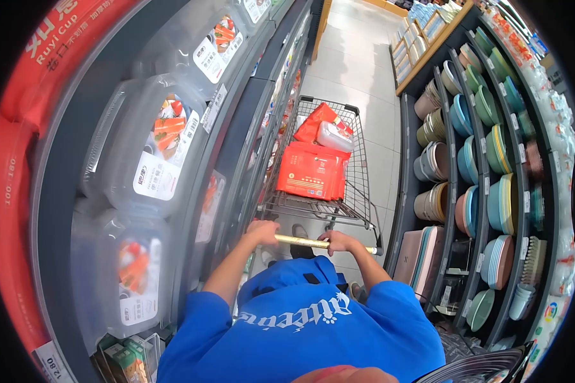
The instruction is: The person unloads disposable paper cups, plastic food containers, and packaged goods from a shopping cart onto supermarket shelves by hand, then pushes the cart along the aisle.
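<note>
Both of my hands are closed around the yellow handle (300, 241) of a shopping cart (366, 185). My left hand (262, 232) grips its left end, and my right hand (338, 242) holds it farther right, short of the end. Inside the wire basket lie a large red package (314, 171), a smaller red package (319, 121) and a clear plastic container (334, 136) with a label. The container rests between the two red packages. My fingertips are mostly turned under the handle.
Close on the left, a shelf holds labelled clear plastic food containers (163, 143). Along the right, shelves carry stacked bowls (501, 204), basins (431, 159) and trays (415, 255). A tiled aisle (358, 45) runs ahead between them, with a wooden-edged display (428, 48) at the far right.
</note>
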The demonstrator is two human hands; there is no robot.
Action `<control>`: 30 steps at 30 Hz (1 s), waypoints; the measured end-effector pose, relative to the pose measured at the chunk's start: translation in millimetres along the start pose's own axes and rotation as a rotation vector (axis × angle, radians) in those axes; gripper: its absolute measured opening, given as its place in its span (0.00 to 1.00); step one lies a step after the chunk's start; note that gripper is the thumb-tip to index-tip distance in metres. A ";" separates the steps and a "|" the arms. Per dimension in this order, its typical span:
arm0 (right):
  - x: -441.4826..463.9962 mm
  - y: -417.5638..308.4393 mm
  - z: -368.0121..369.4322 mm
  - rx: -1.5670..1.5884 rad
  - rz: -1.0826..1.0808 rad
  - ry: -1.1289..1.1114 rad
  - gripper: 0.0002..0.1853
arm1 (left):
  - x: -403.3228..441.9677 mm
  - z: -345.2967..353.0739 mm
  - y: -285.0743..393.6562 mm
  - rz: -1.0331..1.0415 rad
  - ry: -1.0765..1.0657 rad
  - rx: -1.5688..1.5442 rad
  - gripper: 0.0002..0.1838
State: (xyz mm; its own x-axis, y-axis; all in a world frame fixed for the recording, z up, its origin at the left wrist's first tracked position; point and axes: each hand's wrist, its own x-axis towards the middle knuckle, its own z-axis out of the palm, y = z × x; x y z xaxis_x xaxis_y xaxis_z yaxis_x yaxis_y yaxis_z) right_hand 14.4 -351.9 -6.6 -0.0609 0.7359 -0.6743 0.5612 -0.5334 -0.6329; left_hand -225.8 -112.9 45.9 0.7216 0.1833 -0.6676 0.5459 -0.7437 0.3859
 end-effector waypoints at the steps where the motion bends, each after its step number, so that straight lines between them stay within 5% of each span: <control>1: -2.4 1.3 -4.2 -0.022 -0.014 -0.015 0.40 | -1.6 2.7 7.4 -0.008 0.041 -0.010 0.38; 6: -3.6 -2.3 -11.0 -0.001 -0.056 -0.122 0.41 | -1.2 15.1 13.7 -0.022 0.225 0.052 0.23; 10: -0.5 -21.2 -23.1 -0.111 -0.032 -0.268 0.38 | 6.4 0.9 17.6 -0.043 0.017 0.070 0.21; 13: -9.5 -71.8 -21.5 -0.472 -0.001 -0.036 0.36 | 9.0 -13.9 26.1 -0.020 -0.139 0.101 0.20; 18: 56.2 -62.2 -78.9 0.641 -0.462 -0.208 0.27 | 20.4 -14.0 24.8 0.035 -0.203 0.163 0.20; 19: 61.9 -59.0 -98.6 1.194 -0.307 -0.332 0.24 | 22.3 -10.2 24.1 0.053 -0.208 0.171 0.20; 20: 81.1 -39.4 -117.4 1.399 -0.255 -0.318 0.21 | 19.3 -15.9 28.1 0.046 -0.186 0.158 0.19; 23: 161.1 49.1 -133.9 1.218 0.028 0.623 0.10 | 17.4 -14.2 27.9 0.037 -0.119 0.148 0.18; 26: 229.7 171.4 -129.9 0.848 0.162 1.071 0.10 | 15.2 -16.0 27.1 0.038 -0.089 0.144 0.17; 30: 211.0 206.7 -120.2 0.872 0.434 0.796 0.14 | 13.9 -12.9 22.5 0.038 -0.039 0.120 0.16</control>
State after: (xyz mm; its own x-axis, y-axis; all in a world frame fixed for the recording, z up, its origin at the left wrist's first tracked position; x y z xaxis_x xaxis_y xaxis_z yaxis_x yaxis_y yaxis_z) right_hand 216.7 -256.7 -233.9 0.6756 0.3162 -0.6660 -0.3397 -0.6683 -0.6618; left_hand -198.0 -118.8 53.5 0.7226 0.1299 -0.6789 0.4618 -0.8215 0.3344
